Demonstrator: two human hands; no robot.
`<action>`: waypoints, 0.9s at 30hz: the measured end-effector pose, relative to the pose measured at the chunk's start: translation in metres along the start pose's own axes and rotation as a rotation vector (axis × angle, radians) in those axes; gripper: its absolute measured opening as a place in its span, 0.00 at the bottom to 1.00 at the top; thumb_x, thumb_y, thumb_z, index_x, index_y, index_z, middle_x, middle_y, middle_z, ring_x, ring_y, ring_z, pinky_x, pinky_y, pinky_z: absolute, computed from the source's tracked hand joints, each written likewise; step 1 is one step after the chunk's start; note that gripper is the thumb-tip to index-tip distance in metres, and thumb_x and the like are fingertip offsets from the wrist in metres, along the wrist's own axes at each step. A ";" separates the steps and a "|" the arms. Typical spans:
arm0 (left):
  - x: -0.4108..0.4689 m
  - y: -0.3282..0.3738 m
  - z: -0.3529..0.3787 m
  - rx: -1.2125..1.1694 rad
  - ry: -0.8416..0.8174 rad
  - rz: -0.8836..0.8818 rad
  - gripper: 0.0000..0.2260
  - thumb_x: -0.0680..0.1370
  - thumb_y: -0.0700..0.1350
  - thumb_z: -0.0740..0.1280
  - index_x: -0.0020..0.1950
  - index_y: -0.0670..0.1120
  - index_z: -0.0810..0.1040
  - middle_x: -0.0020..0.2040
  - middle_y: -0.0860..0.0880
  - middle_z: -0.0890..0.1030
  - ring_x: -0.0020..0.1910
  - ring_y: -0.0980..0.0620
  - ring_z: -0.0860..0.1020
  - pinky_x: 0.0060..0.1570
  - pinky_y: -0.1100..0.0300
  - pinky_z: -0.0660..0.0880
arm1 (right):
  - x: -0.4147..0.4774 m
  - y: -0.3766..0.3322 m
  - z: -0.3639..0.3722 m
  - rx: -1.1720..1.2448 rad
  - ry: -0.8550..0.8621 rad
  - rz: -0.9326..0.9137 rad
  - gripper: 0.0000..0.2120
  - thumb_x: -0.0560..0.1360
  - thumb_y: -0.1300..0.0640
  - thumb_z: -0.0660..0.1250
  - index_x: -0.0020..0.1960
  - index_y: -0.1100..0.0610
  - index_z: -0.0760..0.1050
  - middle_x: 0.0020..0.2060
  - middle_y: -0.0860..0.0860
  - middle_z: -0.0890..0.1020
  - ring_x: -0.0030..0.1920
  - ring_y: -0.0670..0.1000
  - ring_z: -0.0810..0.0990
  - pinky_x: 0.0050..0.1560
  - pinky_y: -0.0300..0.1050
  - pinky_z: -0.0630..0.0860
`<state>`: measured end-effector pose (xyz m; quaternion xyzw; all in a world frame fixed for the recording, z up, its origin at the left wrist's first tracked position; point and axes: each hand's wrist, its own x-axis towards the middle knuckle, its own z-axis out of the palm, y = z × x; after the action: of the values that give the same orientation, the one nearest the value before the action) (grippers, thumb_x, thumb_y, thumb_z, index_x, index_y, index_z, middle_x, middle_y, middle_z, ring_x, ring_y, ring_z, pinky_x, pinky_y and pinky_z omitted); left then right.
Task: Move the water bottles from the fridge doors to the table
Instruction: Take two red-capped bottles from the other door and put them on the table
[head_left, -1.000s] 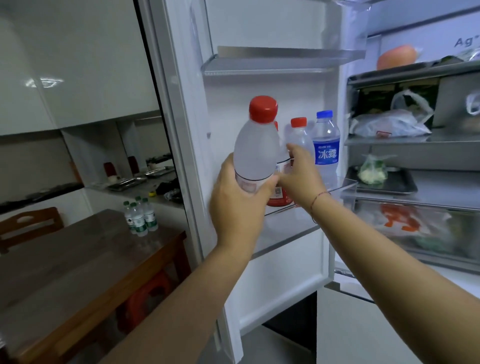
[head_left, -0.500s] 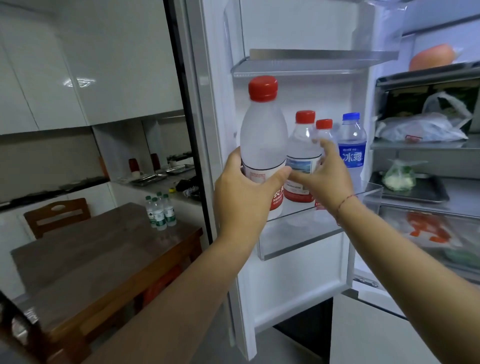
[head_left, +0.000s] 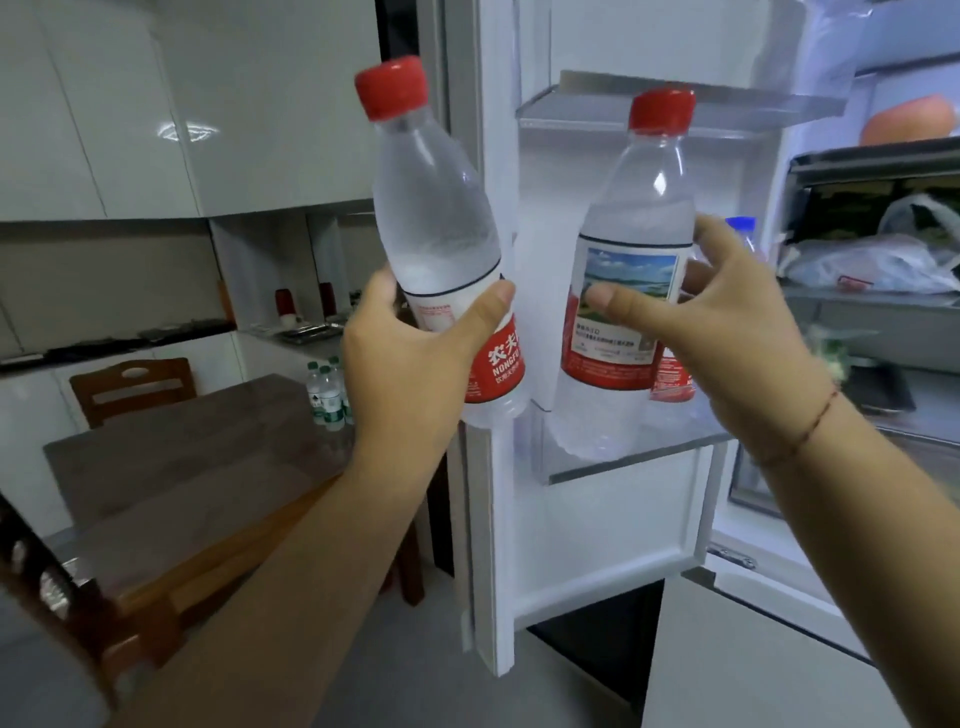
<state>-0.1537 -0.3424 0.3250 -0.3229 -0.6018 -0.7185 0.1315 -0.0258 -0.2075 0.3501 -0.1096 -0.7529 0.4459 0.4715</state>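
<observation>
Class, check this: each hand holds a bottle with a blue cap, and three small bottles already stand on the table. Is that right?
Not quite. The head view shows red caps on both: the left hand bottle and the right hand bottle. Three small bottles do stand on the table.

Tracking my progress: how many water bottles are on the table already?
3 green-labelled bottles, clustered at the table's far corner, just beside the left hand; that hand may hide others.

The wooden counter (head_left: 197, 467) bears three green-labelled bottles (head_left: 327, 387) clustered at its far corner, beside the fridge door.
</observation>
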 end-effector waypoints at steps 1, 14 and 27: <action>0.000 -0.006 -0.011 0.009 0.008 -0.005 0.19 0.67 0.53 0.76 0.55 0.56 0.76 0.50 0.59 0.81 0.49 0.58 0.81 0.47 0.60 0.79 | -0.005 0.000 0.011 0.004 -0.028 0.018 0.42 0.57 0.46 0.75 0.69 0.52 0.66 0.56 0.50 0.81 0.54 0.50 0.82 0.57 0.54 0.78; 0.049 -0.141 -0.164 0.221 -0.026 -0.187 0.23 0.65 0.48 0.79 0.57 0.51 0.77 0.46 0.60 0.80 0.46 0.60 0.80 0.44 0.65 0.76 | -0.033 0.036 0.212 0.085 -0.168 0.169 0.28 0.59 0.56 0.80 0.57 0.54 0.77 0.47 0.48 0.85 0.46 0.46 0.85 0.49 0.44 0.81; 0.115 -0.277 -0.250 0.236 -0.110 -0.397 0.25 0.65 0.46 0.80 0.58 0.51 0.75 0.49 0.56 0.81 0.47 0.57 0.80 0.44 0.60 0.77 | 0.003 0.126 0.365 0.062 -0.098 0.364 0.27 0.62 0.61 0.79 0.58 0.52 0.73 0.49 0.47 0.82 0.49 0.48 0.81 0.48 0.44 0.78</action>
<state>-0.4768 -0.4900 0.1641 -0.2193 -0.7396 -0.6362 -0.0083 -0.3545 -0.3401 0.1964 -0.2075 -0.7287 0.5516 0.3488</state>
